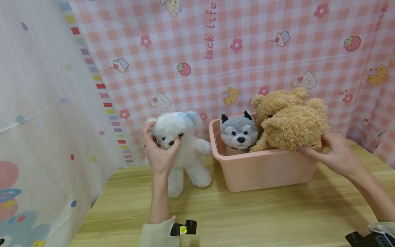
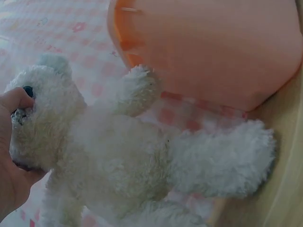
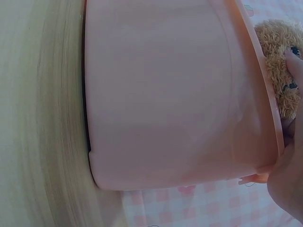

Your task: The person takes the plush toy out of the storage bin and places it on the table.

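Observation:
My left hand (image 1: 159, 156) grips a white plush dog (image 1: 191, 147) by its head, thumb and fingers on either side of the face. The toy is upright, its feet at the wooden table, beside a pink plastic bin (image 1: 268, 171). In the left wrist view its fluffy body (image 2: 118, 151) fills the middle. At the bin's right end, my right hand (image 1: 337, 156) holds a curly brown plush toy (image 1: 297, 125) that lies over the rim. The right wrist view has my thumb against that toy's face (image 3: 274, 56), near its dark eyes.
A grey and white plush husky (image 1: 239, 135) sits in the bin's left part. Another brown plush (image 1: 274, 103) leans behind the held one. Pink checked cloth (image 1: 197, 85) hangs behind the table (image 1: 240, 216); a white printed curtain (image 1: 46, 113) hangs at the left.

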The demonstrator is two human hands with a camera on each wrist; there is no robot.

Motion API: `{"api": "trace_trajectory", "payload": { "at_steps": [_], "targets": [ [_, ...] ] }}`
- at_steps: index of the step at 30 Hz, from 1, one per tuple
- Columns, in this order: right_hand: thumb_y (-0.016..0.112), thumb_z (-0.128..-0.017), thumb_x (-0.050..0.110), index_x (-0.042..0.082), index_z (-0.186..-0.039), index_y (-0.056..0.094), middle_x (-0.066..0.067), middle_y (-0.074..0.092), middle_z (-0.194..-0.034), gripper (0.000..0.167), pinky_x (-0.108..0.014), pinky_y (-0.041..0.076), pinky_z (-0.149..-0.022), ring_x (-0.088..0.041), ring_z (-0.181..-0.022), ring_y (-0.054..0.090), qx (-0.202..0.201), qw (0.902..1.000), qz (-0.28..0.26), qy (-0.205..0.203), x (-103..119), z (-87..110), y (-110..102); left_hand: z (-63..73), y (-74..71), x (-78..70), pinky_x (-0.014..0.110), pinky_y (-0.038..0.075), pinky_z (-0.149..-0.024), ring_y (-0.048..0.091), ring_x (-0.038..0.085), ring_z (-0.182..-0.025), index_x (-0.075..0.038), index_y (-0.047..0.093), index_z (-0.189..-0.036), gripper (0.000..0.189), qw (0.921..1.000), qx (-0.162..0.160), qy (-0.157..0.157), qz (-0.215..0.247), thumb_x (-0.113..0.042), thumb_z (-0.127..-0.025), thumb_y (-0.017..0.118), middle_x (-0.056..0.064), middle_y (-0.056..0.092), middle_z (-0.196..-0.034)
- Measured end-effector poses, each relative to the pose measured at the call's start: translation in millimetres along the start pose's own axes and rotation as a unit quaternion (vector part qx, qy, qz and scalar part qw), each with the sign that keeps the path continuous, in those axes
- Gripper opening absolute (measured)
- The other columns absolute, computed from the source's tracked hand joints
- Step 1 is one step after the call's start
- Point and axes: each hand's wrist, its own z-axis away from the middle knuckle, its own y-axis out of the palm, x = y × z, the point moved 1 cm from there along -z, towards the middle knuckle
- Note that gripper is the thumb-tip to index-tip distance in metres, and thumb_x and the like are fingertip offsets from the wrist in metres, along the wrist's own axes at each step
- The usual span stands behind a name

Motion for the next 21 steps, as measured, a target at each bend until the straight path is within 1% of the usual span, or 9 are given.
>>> {"api": "trace_trajectory", "payload": {
  "at_steps": [2,6,9,11,13,15,17,19,21],
  "targets": [
    [0.08,-0.083,0.01,0.009,-0.123,0.063,0.027,0.062,-0.105,0.043,-0.014,0.043,-0.07,0.005,-0.093,0.056,-0.001,1.0,-0.002,-0.002,-0.3,0.2,0.3,2.1,1.7,5.6,0.043,0.054,-0.089,0.058,0.026,-0.11,-0.011,0.046,-0.138,0.074,0.9997,0.009,-0.015,-0.014,0.004,-0.073,0.078,0.015,0.055,-0.128],
    [0.08,-0.083,0.01,0.009,-0.123,0.063,0.027,0.062,-0.105,0.044,-0.014,0.043,-0.07,0.005,-0.092,0.056,-0.005,1.0,-0.001,-0.005,0.2,0.7,0.6,5.4,4.9,16.0,0.051,0.051,-0.093,0.05,0.03,-0.118,-0.017,0.051,-0.136,0.072,0.9965,0.018,-0.059,-0.056,-0.002,-0.072,0.079,0.016,0.037,-0.136],
    [0.08,-0.083,0.011,0.009,-0.124,0.062,0.027,0.062,-0.104,0.045,-0.015,0.043,-0.069,0.004,-0.091,0.056,-0.007,1.0,0.0,-0.006,0.6,1.1,0.3,8.4,6.7,23.8,0.047,0.051,-0.087,0.047,0.029,-0.108,-0.023,0.055,-0.136,0.071,0.9918,0.028,-0.092,-0.083,-0.007,-0.072,0.079,0.015,0.032,-0.129],
    [0.08,-0.082,0.011,0.009,-0.124,0.062,0.027,0.062,-0.102,0.046,-0.014,0.043,-0.069,0.005,-0.09,0.056,-0.009,0.9999,0.0,-0.007,0.6,1.1,0.3,10.9,7.4,30.5,0.043,0.048,-0.078,0.045,0.027,-0.098,-0.025,0.056,-0.138,0.07,0.9886,0.042,-0.104,-0.101,-0.01,-0.074,0.079,0.016,0.034,-0.124],
    [0.08,-0.082,0.011,0.009,-0.125,0.061,0.027,0.063,-0.102,0.046,-0.014,0.043,-0.069,0.005,-0.09,0.057,-0.009,0.9999,0.0,-0.008,0.6,1.2,0.5,13.8,7.3,37.7,0.041,0.048,-0.074,0.047,0.027,-0.093,-0.025,0.056,-0.141,0.069,0.9845,0.06,-0.114,-0.118,-0.013,-0.077,0.079,0.017,0.038,-0.122],
    [0.08,-0.082,0.011,0.009,-0.124,0.062,0.026,0.063,-0.101,0.046,-0.014,0.043,-0.069,0.004,-0.089,0.057,-0.01,0.9999,0.0,-0.009,0.4,1.4,0.7,16.8,7.3,45.3,0.043,0.052,-0.078,0.051,0.031,-0.099,-0.023,0.055,-0.142,0.068,0.9819,0.079,-0.118,-0.126,-0.014,-0.079,0.079,0.021,0.043,-0.123],
    [0.08,-0.082,0.011,0.01,-0.122,0.062,0.025,0.063,-0.1,0.044,-0.014,0.042,-0.068,0.002,-0.087,0.056,-0.011,0.9999,0.0,-0.01,0.4,1.5,0.9,19.4,7.3,51.6,0.047,0.055,-0.081,0.054,0.035,-0.106,-0.021,0.055,-0.143,0.067,0.9818,0.089,-0.114,-0.122,-0.014,-0.081,0.078,0.023,0.046,-0.126],
    [0.08,-0.082,0.011,0.01,-0.121,0.062,0.024,0.064,-0.099,0.043,-0.015,0.042,-0.067,0.001,-0.085,0.056,-0.012,0.9999,0.0,-0.01,0.3,1.7,0.9,20.9,7.9,56.1,0.051,0.055,-0.088,0.053,0.037,-0.114,-0.018,0.054,-0.143,0.065,0.9853,0.087,-0.101,-0.107,-0.011,-0.082,0.076,0.023,0.048,-0.131],
    [0.08,-0.082,0.011,0.009,-0.122,0.062,0.024,0.063,-0.099,0.044,-0.016,0.042,-0.067,0.0,-0.085,0.056,-0.013,0.9999,0.001,-0.009,0.2,2.0,0.6,21.1,9.0,59.0,0.052,0.052,-0.094,0.053,0.037,-0.118,-0.016,0.055,-0.142,0.064,0.99,0.073,-0.079,-0.091,-0.009,-0.082,0.075,0.021,0.051,-0.133]
  ]
}}
